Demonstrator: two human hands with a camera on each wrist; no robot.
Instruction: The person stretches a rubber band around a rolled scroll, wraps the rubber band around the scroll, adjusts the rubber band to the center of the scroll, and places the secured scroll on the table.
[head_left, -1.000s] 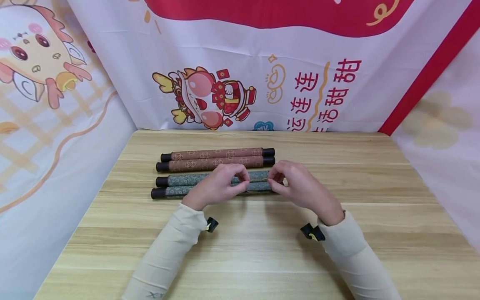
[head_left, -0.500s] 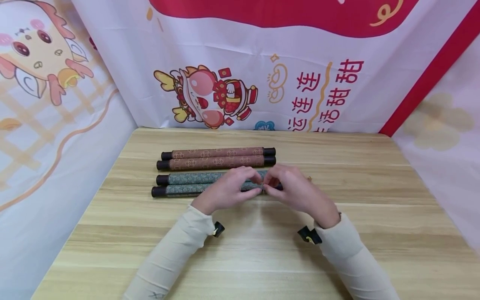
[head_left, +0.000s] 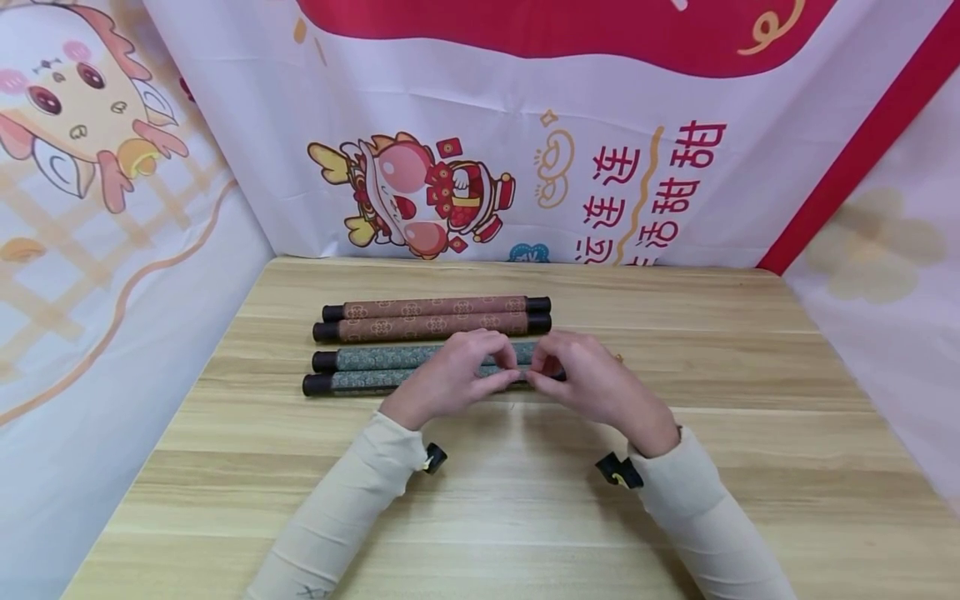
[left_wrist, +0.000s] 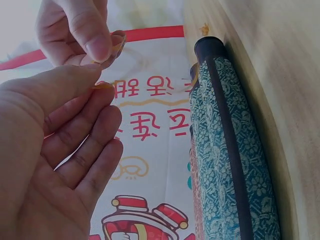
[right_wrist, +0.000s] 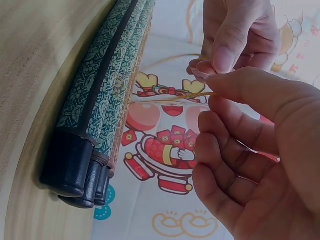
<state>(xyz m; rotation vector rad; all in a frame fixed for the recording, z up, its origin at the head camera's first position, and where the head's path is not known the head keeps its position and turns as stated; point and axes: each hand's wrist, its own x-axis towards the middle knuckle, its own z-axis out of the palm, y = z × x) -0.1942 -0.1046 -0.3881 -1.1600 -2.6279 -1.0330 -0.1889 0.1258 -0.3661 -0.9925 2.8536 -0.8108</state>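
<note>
Currently | left hand, right hand | both hands pinching yellow cord near green rolls | brown rolls beyond

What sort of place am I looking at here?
Probably a curtained-off work booth: a pale wood-grain table stands before a white cloth printed with red characters and cartoons, and a second white cloth with peach cartoon prints lines the left side.

Red Chinese characters on the white cloth, running sideways in the head view, one line showing 运连连, the other 活甜甜 after a character cut by the worktop edge, blue badge on the cloth, its white mark unreadable, dark scrawl on the left sleeve, illegible
</note>
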